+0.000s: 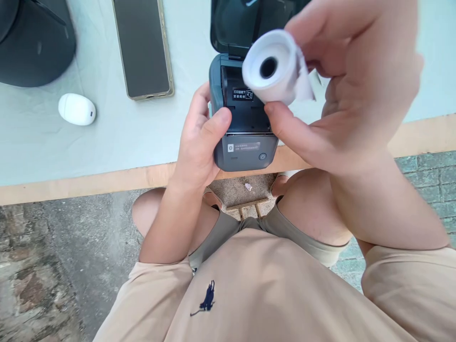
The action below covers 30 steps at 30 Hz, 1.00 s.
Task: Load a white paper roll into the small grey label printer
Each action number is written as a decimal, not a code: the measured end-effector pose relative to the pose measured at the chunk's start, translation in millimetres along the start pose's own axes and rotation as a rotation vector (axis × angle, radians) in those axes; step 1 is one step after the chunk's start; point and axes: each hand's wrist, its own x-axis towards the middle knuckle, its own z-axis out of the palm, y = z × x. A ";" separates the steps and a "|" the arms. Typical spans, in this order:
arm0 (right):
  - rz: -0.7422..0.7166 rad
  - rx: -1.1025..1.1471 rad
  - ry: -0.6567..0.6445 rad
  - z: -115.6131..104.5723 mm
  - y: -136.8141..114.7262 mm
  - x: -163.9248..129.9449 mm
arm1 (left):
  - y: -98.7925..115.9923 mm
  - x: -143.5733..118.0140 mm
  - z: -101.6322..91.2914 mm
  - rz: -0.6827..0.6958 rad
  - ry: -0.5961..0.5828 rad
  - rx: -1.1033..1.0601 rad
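Up close, the right hand (349,80) pinches a paper roll (273,66) between the thumb below and the fingers (313,23) curled over its top, the palm turned left and the forearm running down to the near right. The roll hangs in the air just above the open bay of a small printer (245,128), at the near edge of the desk (107,142). Its long axis points roughly toward the camera, so its round end face and dark core hole show head-on. It is plain white, with a loose tail of paper sticking out on its right side.

The left hand (201,137) grips the printer's left side, thumb laid across the top edge, fingers wrapped behind out of sight, wrist dropping to the near left. The printer is dark grey, with its lid (235,23) tipped up at the far side and a round button on the near face.

Farther left on the desk lie a phone (142,47) and a white egg-shaped object (76,109).
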 end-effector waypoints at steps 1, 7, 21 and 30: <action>-0.043 -0.048 0.002 1.1 -1.5 1.1 | 0.0 -0.6 -0.5 -0.013 0.002 0.014; -0.277 -0.237 0.118 3.6 -9.3 4.1 | -0.9 -1.1 -4.5 -0.012 -0.039 0.064; -0.234 -0.193 0.053 4.5 -8.1 -0.2 | 10.7 -7.3 3.1 -0.042 -0.031 0.078; -0.269 -0.230 0.068 8.2 1.3 0.4 | 18.5 -10.7 9.2 -0.081 -0.018 0.077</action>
